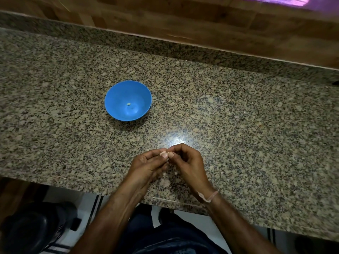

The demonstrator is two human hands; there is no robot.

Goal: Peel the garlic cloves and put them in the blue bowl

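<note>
Garlic clove [163,153], pale, papery, long axis hidden, pinched between left hand [146,163] and right hand [187,162], near-right of smooth round blue bowl [113,99] on speckled granite counter [238,107].

A speckled granite counter [238,107] meets a wooden wall [183,19]; a black rounded object [36,230] sits below.

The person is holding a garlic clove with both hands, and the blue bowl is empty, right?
Not quite. The blue bowl is not empty: the head view shows one small pale piece, probably a peeled clove, lying on its bottom. The rest is right: the left hand and the right hand both pinch a garlic clove above the granite counter.
</note>
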